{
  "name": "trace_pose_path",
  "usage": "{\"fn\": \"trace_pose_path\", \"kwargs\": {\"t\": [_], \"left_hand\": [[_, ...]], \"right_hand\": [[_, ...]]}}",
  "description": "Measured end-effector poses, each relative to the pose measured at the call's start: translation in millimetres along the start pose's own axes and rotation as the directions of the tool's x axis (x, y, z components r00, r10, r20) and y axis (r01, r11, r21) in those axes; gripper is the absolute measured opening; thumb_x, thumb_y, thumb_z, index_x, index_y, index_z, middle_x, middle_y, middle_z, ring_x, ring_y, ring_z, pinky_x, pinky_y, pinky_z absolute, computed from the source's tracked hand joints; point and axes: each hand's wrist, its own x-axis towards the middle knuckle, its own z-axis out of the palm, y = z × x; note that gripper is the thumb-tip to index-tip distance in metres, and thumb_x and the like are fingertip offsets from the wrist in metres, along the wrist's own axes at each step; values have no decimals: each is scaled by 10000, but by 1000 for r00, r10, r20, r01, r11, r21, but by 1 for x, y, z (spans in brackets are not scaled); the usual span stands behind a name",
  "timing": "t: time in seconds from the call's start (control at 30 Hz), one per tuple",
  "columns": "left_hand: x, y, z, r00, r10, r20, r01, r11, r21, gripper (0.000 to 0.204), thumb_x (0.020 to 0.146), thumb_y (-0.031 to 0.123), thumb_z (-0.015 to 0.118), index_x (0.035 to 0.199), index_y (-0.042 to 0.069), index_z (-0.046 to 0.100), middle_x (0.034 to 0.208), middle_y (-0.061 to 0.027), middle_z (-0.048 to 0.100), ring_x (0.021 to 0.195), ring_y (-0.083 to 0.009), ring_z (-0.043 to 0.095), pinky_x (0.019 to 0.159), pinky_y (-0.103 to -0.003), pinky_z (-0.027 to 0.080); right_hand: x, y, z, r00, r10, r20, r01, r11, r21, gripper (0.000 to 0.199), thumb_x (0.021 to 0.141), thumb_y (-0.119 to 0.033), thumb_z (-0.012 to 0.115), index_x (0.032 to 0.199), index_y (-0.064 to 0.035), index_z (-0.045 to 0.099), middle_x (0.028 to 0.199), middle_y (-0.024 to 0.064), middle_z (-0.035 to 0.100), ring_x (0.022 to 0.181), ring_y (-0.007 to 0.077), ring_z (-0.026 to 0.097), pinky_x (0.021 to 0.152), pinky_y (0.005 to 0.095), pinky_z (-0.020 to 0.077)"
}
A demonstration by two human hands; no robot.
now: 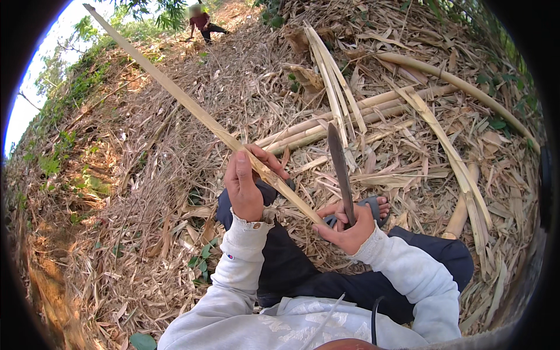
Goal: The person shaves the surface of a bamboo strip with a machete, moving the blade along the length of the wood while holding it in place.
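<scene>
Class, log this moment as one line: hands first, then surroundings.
left hand: gripping long pale strip | right hand: at strip's near end, holding dark-bladed knife | nearby: poles on dry leaves

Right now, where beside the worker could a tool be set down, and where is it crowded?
Open leaf litter lies left of the left sleeve, between the green sprig and the reddish soil at far left. Crowded: beyond and right of the machete, with bamboo poles and split strips.

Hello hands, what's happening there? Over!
Left hand: holding long split strip. Right hand, at strip's near end: gripping dark knife. Cut poles lying beyond.
</scene>
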Motion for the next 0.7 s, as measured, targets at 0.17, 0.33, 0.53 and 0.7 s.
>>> {"fn": "trace_pose_path", "kwargs": {"t": [0.17, 0.33, 0.53, 0.7], "left_hand": [[3, 3, -10, 998, -63, 8, 63, 998, -25, 483, 1028, 431, 289, 972, -3, 494, 722, -125, 582, 586, -223, 606, 579, -332, 535], [3, -2, -10, 995, -100, -12, 100, 994, -37, 490, 1027, 446, 288, 969, 6, 497, 689, -117, 577, 562, -208, 599, 552, -315, 526], [-3, -18, -17, 999, -18, -30, 18, 1000, -3, 467, 1030, 426, 288, 935, 17, 493, 655, -125, 576, 511, -191, 577, 510, -286, 507], [-4, -20, -17, 999, -16, -34, 18, 998, 64, 501, 1029, 429, 266, 883, 14, 507, 640, -129, 580, 502, -189, 570, 499, -275, 489]], "right_hand": [[-1, -5, 1, 999, -41, -27, 41, 999, 28, 287, 718, -220, 850, 870, -51, 674, 549, -95, 381, 473, 0, 348, 458, 195, 293], [2, -8, -1, 999, 26, 20, -27, 998, 49, 360, 700, -228, 876, 798, -55, 575, 587, -56, 501, 516, 9, 403, 477, 203, 335], [10, -18, -9, 976, 86, 202, -86, 996, -9, 608, 684, -249, 895, 713, -130, 299, 725, 44, 670, 602, 40, 487, 544, 219, 412], [8, -12, -14, 961, 95, 260, -112, 992, 51, 583, 707, -236, 879, 712, -137, 305, 703, 42, 652, 589, 34, 483, 545, 217, 415]]}}
